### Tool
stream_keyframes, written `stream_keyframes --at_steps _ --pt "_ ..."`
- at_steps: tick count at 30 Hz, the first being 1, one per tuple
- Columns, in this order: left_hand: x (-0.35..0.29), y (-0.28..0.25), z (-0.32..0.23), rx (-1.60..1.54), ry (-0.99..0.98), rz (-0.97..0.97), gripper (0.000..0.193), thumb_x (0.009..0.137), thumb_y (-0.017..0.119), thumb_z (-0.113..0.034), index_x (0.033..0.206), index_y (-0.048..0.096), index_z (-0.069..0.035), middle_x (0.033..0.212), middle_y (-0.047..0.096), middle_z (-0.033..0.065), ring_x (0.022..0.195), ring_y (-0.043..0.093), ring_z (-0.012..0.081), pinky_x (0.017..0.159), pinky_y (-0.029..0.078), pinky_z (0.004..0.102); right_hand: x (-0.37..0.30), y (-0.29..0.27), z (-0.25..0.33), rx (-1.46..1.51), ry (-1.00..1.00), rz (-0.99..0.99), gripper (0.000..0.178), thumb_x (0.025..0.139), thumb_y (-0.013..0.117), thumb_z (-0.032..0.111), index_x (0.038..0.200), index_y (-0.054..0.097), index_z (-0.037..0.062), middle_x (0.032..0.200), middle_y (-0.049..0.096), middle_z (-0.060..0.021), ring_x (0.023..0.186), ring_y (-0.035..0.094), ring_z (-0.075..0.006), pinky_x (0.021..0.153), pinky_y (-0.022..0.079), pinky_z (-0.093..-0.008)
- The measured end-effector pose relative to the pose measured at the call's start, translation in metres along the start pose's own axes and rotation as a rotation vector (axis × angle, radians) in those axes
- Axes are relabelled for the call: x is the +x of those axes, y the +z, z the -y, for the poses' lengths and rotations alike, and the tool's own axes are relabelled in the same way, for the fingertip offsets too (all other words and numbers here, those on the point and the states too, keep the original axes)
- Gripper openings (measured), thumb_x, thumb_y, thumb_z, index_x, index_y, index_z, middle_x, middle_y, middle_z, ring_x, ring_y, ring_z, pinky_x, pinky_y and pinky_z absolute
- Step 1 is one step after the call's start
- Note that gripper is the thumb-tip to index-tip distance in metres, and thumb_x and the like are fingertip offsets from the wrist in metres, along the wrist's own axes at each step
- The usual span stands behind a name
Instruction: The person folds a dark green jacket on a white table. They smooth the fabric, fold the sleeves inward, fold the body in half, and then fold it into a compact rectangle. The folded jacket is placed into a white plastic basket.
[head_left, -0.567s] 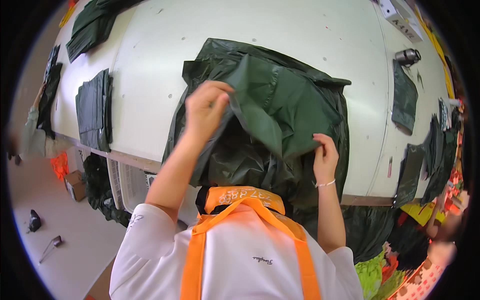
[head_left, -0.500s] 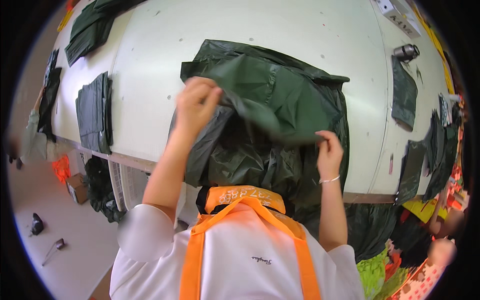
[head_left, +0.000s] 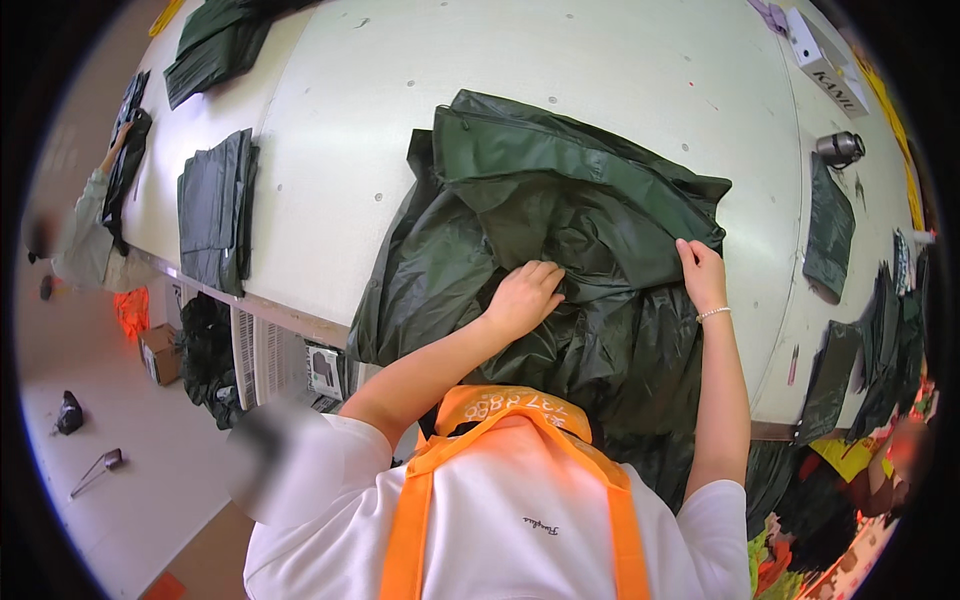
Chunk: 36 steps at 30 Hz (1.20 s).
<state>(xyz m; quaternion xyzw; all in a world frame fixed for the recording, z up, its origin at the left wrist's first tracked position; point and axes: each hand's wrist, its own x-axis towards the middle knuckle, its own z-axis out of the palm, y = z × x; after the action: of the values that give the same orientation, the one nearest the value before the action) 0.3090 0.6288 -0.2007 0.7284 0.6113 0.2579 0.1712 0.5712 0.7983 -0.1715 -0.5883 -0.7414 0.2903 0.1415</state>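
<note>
At the near edge of the white table [head_left: 340, 130], in the middle of its length, the dark green garment [head_left: 590, 225] lies spread before me, and its lower part hangs over this edge toward my body. Its material is thin and smooth, with a soft shine like coated cloth; many small, sharp wrinkles run through it. On its far side a flatter band makes a wide, bent fold with pointed corners.

My left hand [head_left: 525, 298] rests on the crumpled middle, the fingers bent and near each other; I cannot tell whether cloth is caught below them. My right hand [head_left: 700, 270] pinches the right border of the garment between thumb and forefinger.

Close to the left part of the near edge lies a folded stack [head_left: 215, 212], flat and almost rectangular, with its layers visible at the side. Toward the right edge stand a rounded metal flask [head_left: 840, 150] and, farther away, a white box [head_left: 825, 65] with straight walls; its content is hidden from me. Below the near edge, to the left, is a white plastic crate [head_left: 268, 365] with slotted walls. A printed carton [head_left: 324, 370] shows next to these walls, but inside or beside, I cannot tell.
</note>
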Motion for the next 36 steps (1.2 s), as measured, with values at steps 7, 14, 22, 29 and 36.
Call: stream_keyframes --at_steps 7,14,22,29,36 --pt "-0.014 0.007 0.016 -0.092 -0.127 0.003 0.031 0.076 0.069 -0.020 0.097 0.060 0.000 0.107 0.052 0.0113 0.098 0.052 0.0294 0.084 0.046 0.0368 0.014 -0.015 0.005 0.006 0.041 -0.079 0.038 0.089 0.059 0.032 0.072 0.055 -0.0019 0.058 0.049 -0.0130 0.053 0.042 -0.0198 0.054 0.038 -0.0327" --pt "-0.005 0.007 0.012 -0.041 -0.103 -0.009 0.028 0.072 0.069 -0.015 0.095 0.062 -0.002 0.101 0.055 0.0090 0.094 0.052 0.0275 0.081 0.046 0.0358 0.021 -0.027 0.012 0.071 -0.019 -0.136 0.035 0.087 0.061 0.032 0.076 0.059 -0.0007 0.059 0.053 -0.0113 0.053 0.043 -0.0175 0.055 0.040 -0.0304" --pt "0.009 -0.020 0.013 -0.368 -0.099 -0.108 0.016 0.067 0.073 -0.010 0.077 0.062 -0.005 0.082 0.059 0.0073 0.081 0.055 0.0291 0.072 0.045 0.0371 0.028 -0.044 0.011 0.034 0.060 -0.147 0.034 0.086 0.062 0.032 0.078 0.060 -0.0009 0.060 0.055 -0.0115 0.053 0.047 -0.0188 0.055 0.040 -0.0307" --pt "-0.007 -0.053 -0.039 -0.086 0.399 -0.077 0.018 0.070 0.072 -0.019 0.081 0.059 -0.013 0.097 0.059 0.0021 0.093 0.055 0.0223 0.078 0.040 0.0353 0.009 -0.015 0.016 -0.606 -0.015 -0.398 0.026 0.079 0.068 0.021 0.100 0.060 0.0083 0.119 0.051 -0.0185 0.107 0.048 -0.0396 0.085 0.044 -0.0441" --pt "0.080 -0.114 0.051 0.120 -0.197 -0.377 0.051 0.084 0.062 -0.033 0.126 0.048 -0.008 0.120 0.056 0.0145 0.101 0.057 0.0356 0.079 0.049 0.0412 -0.095 0.091 0.130 -0.257 -0.505 0.087 0.058 0.082 0.062 0.032 0.129 0.047 0.0010 0.140 0.037 -0.0213 0.131 0.030 -0.0371 0.108 0.022 -0.0493"
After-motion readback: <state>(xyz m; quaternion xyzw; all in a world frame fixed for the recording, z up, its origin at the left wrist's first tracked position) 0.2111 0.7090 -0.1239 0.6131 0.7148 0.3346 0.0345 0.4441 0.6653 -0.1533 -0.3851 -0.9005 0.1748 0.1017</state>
